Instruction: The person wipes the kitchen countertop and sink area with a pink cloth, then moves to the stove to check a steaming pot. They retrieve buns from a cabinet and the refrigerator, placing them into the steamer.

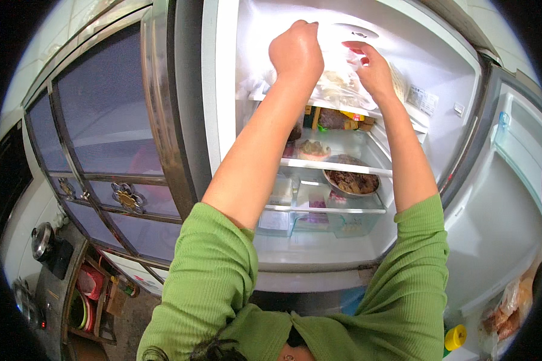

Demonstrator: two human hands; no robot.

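Both my hands reach into the upper part of an open refrigerator. My left hand [298,54] is curled into a fist, its back towards me; whatever it may hold is hidden and lost in glare. To its right, my right hand [371,67] has its thumb and fingers bent around a gap, at the edge of a clear plastic bag [338,83]. Whether those fingers pinch the film cannot be made out. The bag, with pale contents, rests on the top shelf [366,112] below and between my hands.
Lower shelves hold a metal bowl of dark food [353,181], a small tub [314,149] and packets [332,118]. Clear drawers [314,221] sit beneath. The refrigerator door [497,189] stands open at right. A mesh-fronted cabinet [108,99] stands close on the left.
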